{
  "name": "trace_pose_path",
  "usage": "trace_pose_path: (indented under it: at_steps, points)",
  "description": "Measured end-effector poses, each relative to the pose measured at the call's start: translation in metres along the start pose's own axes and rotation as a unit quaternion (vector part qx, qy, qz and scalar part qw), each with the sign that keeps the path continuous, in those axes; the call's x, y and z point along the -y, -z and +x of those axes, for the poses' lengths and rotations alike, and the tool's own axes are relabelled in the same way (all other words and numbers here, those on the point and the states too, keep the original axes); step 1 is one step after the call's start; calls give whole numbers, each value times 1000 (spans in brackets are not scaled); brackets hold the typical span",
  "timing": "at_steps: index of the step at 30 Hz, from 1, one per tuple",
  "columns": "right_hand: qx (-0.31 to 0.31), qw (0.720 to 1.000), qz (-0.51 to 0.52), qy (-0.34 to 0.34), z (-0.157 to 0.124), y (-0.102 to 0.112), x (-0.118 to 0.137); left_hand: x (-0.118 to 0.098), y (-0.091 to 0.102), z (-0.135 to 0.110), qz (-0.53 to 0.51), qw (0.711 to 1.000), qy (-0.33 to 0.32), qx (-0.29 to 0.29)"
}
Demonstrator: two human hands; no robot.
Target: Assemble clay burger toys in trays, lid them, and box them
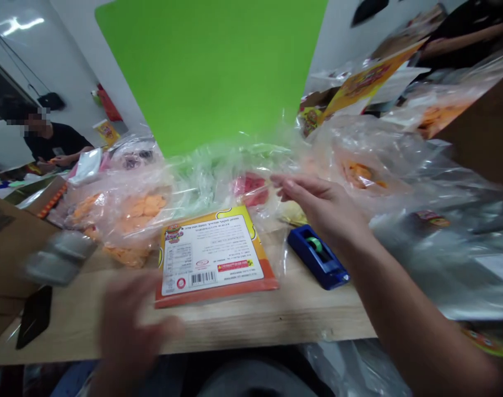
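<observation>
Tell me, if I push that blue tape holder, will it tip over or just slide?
The blue tape dispenser sits low and long on the wooden table, so it would probably slide rather than tip. Its chunky plastic body looks stiff and may feel heavy for its size. Its shiny surface could be a little slippery.

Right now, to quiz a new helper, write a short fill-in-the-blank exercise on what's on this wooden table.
The right hand is open close to a blue ____.
The printed card lying in front of the plastic bags shows a ____ near its lower edge.
The large sheet behind the bags is ____.

Answers: tape dispenser; barcode; green.
</observation>
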State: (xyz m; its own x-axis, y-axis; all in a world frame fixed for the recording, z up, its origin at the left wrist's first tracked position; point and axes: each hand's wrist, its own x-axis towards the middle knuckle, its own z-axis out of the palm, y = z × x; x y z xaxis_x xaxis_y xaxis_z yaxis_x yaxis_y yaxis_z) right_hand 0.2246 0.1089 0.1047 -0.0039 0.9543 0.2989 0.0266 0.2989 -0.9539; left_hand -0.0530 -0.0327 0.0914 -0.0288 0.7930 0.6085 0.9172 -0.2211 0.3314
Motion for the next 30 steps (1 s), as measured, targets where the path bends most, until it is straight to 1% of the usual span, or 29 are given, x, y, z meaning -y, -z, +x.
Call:
trace_pose_path:
  at_steps: [2,4,5,6,7,8,10,11,12,13,14,15,16,17,18,19,20,21,22,23,25,27,30]
  points:
    - [32,993,111,-29,6,-4,0,-22,-14,-7,1,992,-110,61]
    - [66,974,211,-50,11,-8,1,-37,-25,-5,-5,974,-189,126]
    - [81,964,247,-55,13,-9,3,-41,-27,-1,-19,967,-206,150]
    - [89,957,270,-56,15,-9,6,-43,-28,4,-45,963,-204,172]
    - [91,954,282,-54,16,-9,9,-43,-28,9,-76,959,-184,201]
    - [86,954,284,-50,17,-9,12,-42,-27,14,-105,956,-146,232]
    - [76,959,272,-41,19,-7,17,-37,-25,24,-145,946,-48,285]
    - [72,961,264,-38,19,-6,19,-35,-25,29,-153,941,-4,303]
    - [68,963,258,-36,18,-6,20,-32,-27,33,-154,937,25,312]
    - [65,964,256,-35,18,-5,21,-31,-29,37,-151,941,39,300]
    - [61,964,256,-35,16,-5,22,-31,-31,41,-143,952,39,270]
    - [55,964,259,-34,15,-4,22,-34,-33,45,-130,966,28,222]
    - [46,963,262,-31,12,-4,23,-39,-35,50,-113,981,8,160]
    - [38,963,264,-26,10,-4,23,-47,-37,56,-97,991,-27,88]
    - [33,964,262,-19,8,-4,24,-58,-37,62,-81,993,-80,18]
    - [31,966,256,-13,5,-5,26,-70,-37,69,-67,987,-143,-42]
    - [33,969,244,-6,3,-5,27,-84,-37,77,-53,973,-209,-87]
    - [37,973,229,1,0,-6,29,-97,-37,86,-37,955,-270,-118]
    - [41,976,213,12,-2,-6,30,-110,-37,94,-19,938,-314,-144]
    - [45,979,198,26,-5,-6,32,-120,-38,103,3,925,-342,-164]
    - [52,982,167,65,-10,-6,35,-133,-40,119,55,910,-365,-189]
    - [55,984,129,106,-14,-3,39,-138,-42,130,98,902,-376,-191]
    - [66,984,53,155,-20,3,45,-137,-40,138,109,903,-383,-161]
